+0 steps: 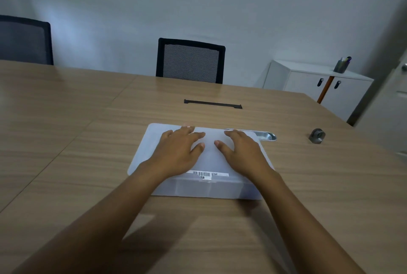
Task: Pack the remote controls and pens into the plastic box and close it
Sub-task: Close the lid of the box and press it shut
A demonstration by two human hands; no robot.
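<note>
A translucent white plastic box [204, 187] sits on the wooden table in front of me with its lid [152, 135] lying on top. A barcode sticker [209, 174] marks the lid's near edge. My left hand [178, 150] rests flat on the left half of the lid, fingers spread. My right hand [242, 152] lies flat on the right half, palm down. Neither hand grips anything. No remote controls or pens are visible; the box's inside is hidden by the frosted plastic.
A metal tray [264, 135] peeks out behind the box's right corner. A small grey metal object [317, 136] stands at the right. A black cable slot [212, 104] lies farther back. Two chairs [190, 61] and a white cabinet [315, 84] stand beyond the table.
</note>
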